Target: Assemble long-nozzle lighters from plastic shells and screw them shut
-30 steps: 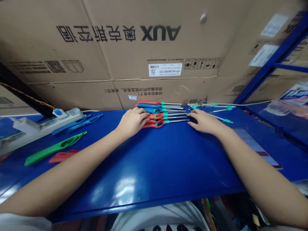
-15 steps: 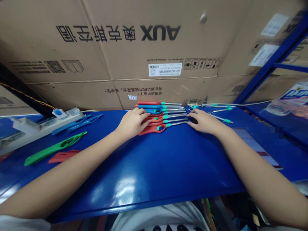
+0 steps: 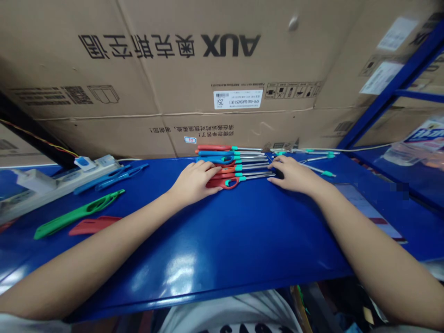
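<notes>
Several long-necked lighters with red and blue handles, teal collars and metal tubes [image 3: 236, 164] lie side by side in a row at the back of the blue table [image 3: 222, 236]. My left hand [image 3: 194, 181] rests with fingers stretched flat against the handle ends, touching the nearest red lighter [image 3: 224, 182]. At the metal tips, my right hand [image 3: 294, 175] lies flat with fingers extended, pressing against the tube ends. Neither hand grips anything.
A green handle shell [image 3: 78, 214], a red shell [image 3: 92, 225] and blue shells [image 3: 111, 177] lie at the left beside a white power strip [image 3: 52, 181]. Loose metal tubes with teal tips [image 3: 319, 159] lie at the right. Large cardboard boxes [image 3: 194, 74] stand behind; a blue rack post [image 3: 388, 88] rises at right.
The nearest red lighter has shifted a little to the right, back into line with the row, as my left hand pushed at its handle. My right hand has barely moved.
</notes>
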A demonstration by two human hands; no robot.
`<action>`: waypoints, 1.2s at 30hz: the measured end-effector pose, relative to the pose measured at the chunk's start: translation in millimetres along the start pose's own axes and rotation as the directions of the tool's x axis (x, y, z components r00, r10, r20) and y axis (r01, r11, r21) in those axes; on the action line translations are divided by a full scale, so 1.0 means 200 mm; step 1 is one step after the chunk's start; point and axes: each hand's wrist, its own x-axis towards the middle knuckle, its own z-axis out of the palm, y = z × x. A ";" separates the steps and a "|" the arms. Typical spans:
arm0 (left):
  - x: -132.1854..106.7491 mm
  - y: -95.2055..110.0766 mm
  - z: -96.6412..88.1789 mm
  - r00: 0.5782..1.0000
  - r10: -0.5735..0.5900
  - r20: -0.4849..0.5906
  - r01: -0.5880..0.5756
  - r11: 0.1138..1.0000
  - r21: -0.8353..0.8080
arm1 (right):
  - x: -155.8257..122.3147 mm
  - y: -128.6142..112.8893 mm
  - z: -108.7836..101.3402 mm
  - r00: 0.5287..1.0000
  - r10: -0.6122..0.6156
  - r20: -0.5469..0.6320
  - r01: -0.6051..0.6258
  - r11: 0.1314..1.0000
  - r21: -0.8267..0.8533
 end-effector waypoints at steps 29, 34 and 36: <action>0.00 0.04 -0.02 0.999 -0.034 -0.031 0.034 0.999 0.006 | 0.01 -0.01 0.02 0.989 -0.118 -0.093 0.124 0.990 0.059; -0.03 0.04 -0.08 0.999 -0.039 -0.007 0.039 0.999 0.009 | 0.01 0.00 0.01 0.983 -0.135 -0.128 0.145 0.987 0.072; -0.05 0.02 -0.10 0.998 -0.053 -0.024 0.053 0.999 0.004 | 0.01 0.00 0.01 0.974 -0.154 -0.167 0.170 0.981 0.090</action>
